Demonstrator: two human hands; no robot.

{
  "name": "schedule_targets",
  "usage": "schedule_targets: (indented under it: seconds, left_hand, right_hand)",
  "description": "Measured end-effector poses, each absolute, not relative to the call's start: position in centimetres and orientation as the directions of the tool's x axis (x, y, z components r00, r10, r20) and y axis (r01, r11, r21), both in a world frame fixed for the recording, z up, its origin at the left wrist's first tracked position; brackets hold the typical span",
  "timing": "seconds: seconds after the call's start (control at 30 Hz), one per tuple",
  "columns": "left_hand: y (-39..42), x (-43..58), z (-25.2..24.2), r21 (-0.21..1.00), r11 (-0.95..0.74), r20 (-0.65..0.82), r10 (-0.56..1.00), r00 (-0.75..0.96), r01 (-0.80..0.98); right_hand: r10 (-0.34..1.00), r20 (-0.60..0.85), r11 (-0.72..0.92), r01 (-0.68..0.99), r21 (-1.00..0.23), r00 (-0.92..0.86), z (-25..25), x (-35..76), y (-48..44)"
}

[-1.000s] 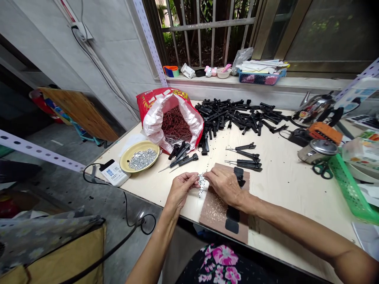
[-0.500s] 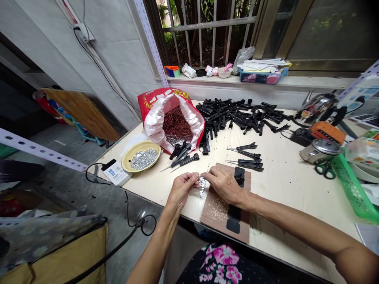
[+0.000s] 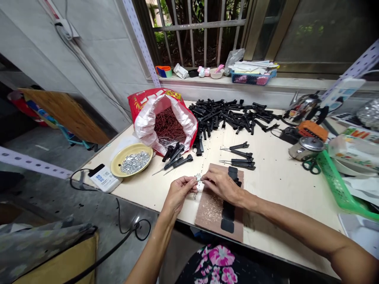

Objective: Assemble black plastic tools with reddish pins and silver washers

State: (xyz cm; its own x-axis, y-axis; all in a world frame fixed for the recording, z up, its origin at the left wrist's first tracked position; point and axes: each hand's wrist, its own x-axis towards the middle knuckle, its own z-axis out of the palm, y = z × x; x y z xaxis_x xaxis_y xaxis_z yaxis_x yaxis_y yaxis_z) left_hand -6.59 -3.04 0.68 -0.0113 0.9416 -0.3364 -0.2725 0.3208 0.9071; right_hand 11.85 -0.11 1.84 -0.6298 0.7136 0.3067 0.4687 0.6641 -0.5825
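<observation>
My left hand (image 3: 178, 192) and my right hand (image 3: 221, 184) meet at the table's near edge, both pinched on a small cluster of shiny silver metal pieces (image 3: 197, 178) held between their fingertips. They hover over the left edge of a brown board (image 3: 211, 209) that carries black pads. Just beyond lie several black plastic clips with metal pins (image 3: 177, 160), and a second small group of clips (image 3: 238, 156) to the right.
A yellow dish of silver pieces (image 3: 132, 162) and a white charger (image 3: 102, 178) sit at the left. A red-and-white bag of dark red nails (image 3: 166, 124) stands behind. A big heap of black parts (image 3: 231, 114) lies at the back. Scissors (image 3: 310, 165) and a green basket (image 3: 337, 185) are right.
The view has shifted slightly, so everything sits a little further left. Both hands stay pinched together on the silver pieces, fingers working with little movement.
</observation>
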Motion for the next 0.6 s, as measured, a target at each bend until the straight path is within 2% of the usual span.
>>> schedule_targets:
  seconds: [0.07, 0.17, 0.23, 0.33, 0.43, 0.5, 0.53, 0.57, 0.6]
  left_hand:
    - [-3.2, -5.6, 0.8, 0.944, 0.276, -0.281, 0.96, -0.001, -0.179]
    - [-3.5, -4.0, 0.9, 0.991, 0.079, -0.08, 0.997, 0.004, 0.104]
    - [-3.8, -2.9, 0.4, 0.943, -0.074, 0.061, 0.997, 0.05, 0.324]
    - [-4.2, -1.4, -1.4, 0.793, -0.255, 0.195, 0.967, 0.167, 0.554]
    - [-4.5, -0.6, -3.7, 0.651, -0.364, 0.252, 0.931, 0.263, 0.666]
    - [-4.8, -0.4, -4.8, 0.588, -0.397, 0.269, 0.918, 0.293, 0.705]
    - [-4.8, -0.3, -5.2, 0.566, -0.407, 0.274, 0.913, 0.302, 0.717]
    - [-4.9, -0.3, -5.4, 0.549, -0.413, 0.276, 0.91, 0.309, 0.726]
    - [-4.9, -0.3, -5.5, 0.536, -0.417, 0.275, 0.908, 0.315, 0.734]
  right_hand:
    - [0.738, 0.308, 0.645, 0.491, -0.586, -0.601, 2.0, 14.3, 0.1]
    - [0.834, 0.3, 0.549, 0.646, -0.531, -0.462, 1.4, 18.9, 1.1]
    - [0.859, 0.311, 0.509, 0.732, -0.452, -0.406, 0.5, 21.5, 2.0]
    - [0.856, 0.322, 0.507, 0.781, -0.365, -0.405, -0.8, 23.1, 2.0]
    - [0.8, 0.329, 0.596, 0.727, -0.341, -0.501, -1.6, 22.3, -1.0]
    - [0.685, 0.305, 0.728, 0.605, -0.323, -0.662, -1.7, 21.5, -3.7]
    - [0.558, 0.287, 0.825, 0.483, -0.292, -0.779, -1.6, 21.3, -4.7]
    - [0.51, 0.278, 0.853, 0.439, -0.281, -0.814, -1.4, 21.2, -5.2]
    - [0.522, 0.286, 0.848, 0.451, -0.279, -0.803, -1.2, 21.3, -5.2]
